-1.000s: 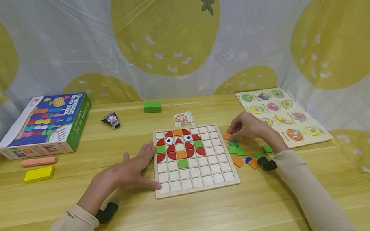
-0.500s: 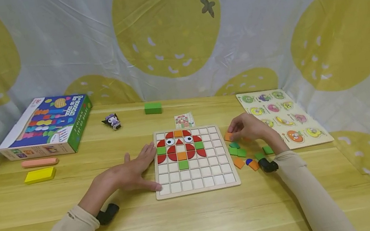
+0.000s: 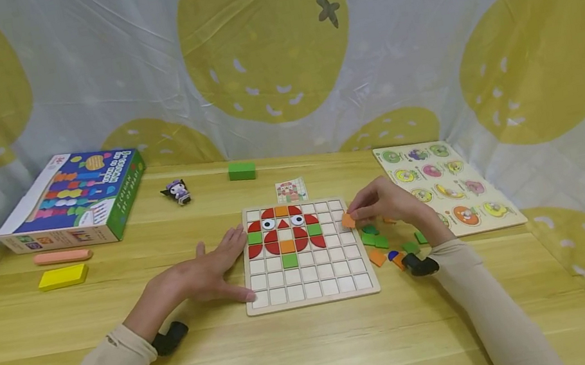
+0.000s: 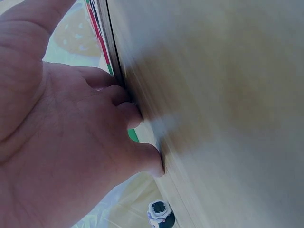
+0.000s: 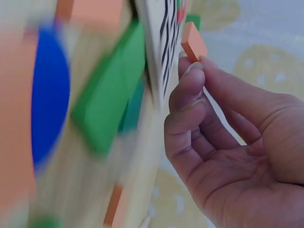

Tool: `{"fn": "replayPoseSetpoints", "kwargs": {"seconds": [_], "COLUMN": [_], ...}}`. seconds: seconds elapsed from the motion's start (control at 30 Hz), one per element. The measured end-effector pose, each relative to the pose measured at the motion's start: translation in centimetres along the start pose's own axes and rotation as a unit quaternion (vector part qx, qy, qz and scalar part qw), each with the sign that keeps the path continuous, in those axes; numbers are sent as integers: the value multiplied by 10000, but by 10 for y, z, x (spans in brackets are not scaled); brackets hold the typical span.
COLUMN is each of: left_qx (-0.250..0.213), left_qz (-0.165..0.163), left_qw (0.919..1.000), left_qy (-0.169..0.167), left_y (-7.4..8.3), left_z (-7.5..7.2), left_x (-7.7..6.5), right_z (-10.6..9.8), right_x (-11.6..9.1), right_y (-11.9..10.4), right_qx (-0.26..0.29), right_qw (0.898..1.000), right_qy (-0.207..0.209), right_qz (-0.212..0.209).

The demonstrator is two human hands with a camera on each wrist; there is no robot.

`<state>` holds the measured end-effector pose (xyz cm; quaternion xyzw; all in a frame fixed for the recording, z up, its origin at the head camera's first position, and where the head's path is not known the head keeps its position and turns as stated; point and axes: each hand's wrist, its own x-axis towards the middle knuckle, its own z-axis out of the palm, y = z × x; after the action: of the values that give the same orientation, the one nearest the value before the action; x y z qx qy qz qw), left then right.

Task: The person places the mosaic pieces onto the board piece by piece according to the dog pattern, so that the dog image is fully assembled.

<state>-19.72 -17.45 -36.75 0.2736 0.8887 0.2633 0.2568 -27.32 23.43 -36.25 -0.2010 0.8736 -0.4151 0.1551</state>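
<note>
A wooden grid board lies mid-table, with red, green and orange tiles and two eye pieces set in its upper left cells. My left hand rests against the board's left side, fingers and thumb spread along the edge; its palm shows in the left wrist view. Between thumb and fingertips my right hand pinches an orange square tile, held over the board's right edge. The tile's side shows in the right wrist view. Loose green tiles, orange tiles and a blue piece lie below that hand.
A small pattern card lies behind the board. Farther right is a fruit puzzle board. A toy box, a yellow block, a pink stick, a figurine and a green block stand around the left and back.
My right hand has lifted the orange tile from the loose pieces and moved it left to the board's right edge. The left hand stays in place.
</note>
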Motion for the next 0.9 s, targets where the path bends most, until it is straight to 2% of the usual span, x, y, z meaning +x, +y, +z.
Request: {"fn": "replayPoseSetpoints", "kwargs": {"seconds": [0.13,0.37,0.5,0.67,0.77,0.9], "left_qx": [5,-40,-72,17,-57,-67], "left_qz": [-12,13,54,152,207,80], "left_qw": [10000,10000,10000,9999,9998,9999], "left_qy": [-14,-31,-2,73,53,-5], "left_y": [0,1,-9,-26,-18,-2], "left_z": [-1,-2,1,7,5,-1], "left_x": [-1,-2,2,9,6,-1], "right_z": [18,50,65,76,80,81], "right_x": [4,9,11,11,10,9], "right_y": [-18,-45,-53,-57,-59,-61], "right_qx": [214,-171,-293,-498,-661,-751], "right_qw": [9992,9961,9938,9918,9896,9893], "right_qy": [-311,-740,-852,-741,-661,-633], "right_qz": [-93,-457,-649,-917,-1090,-1081]}}
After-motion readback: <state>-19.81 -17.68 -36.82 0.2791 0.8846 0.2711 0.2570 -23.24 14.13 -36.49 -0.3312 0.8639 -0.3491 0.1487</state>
